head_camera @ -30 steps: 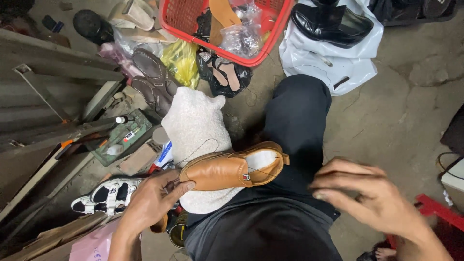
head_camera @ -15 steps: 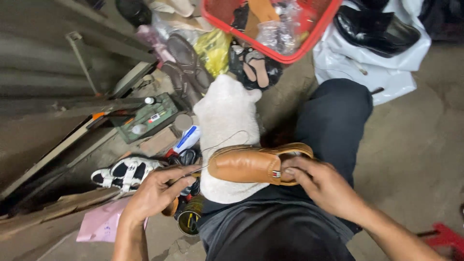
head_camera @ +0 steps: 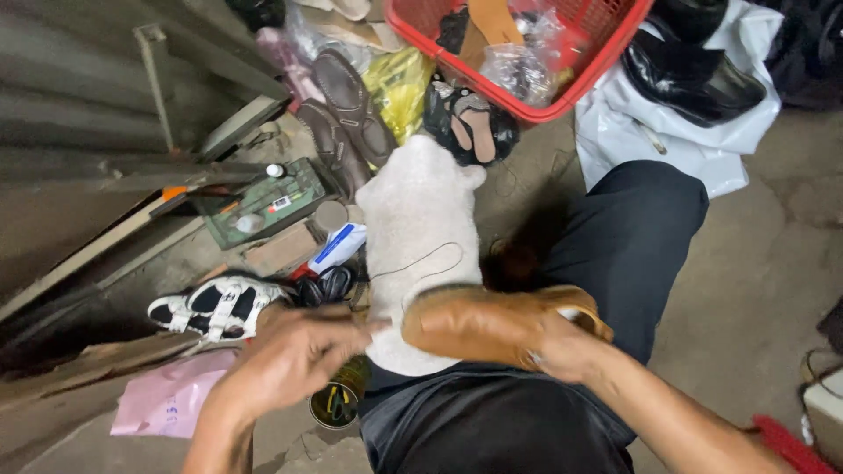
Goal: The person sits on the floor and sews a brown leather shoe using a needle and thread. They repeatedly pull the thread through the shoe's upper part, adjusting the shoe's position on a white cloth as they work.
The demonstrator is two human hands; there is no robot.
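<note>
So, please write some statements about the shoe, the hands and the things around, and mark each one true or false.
1. The right hand holds a tan leather shoe on the lap. True.
2. The shoe rests on a blue towel. False: the cloth under it is whitish.
3. The left hand is at the toe end of the shoe. True, though it is blurred.
4. The basket at the top is green. False: it is red.
5. A black and white sandal lies on the floor on the left side. True.
6. A thin thread lies across the cloth. True.
</note>
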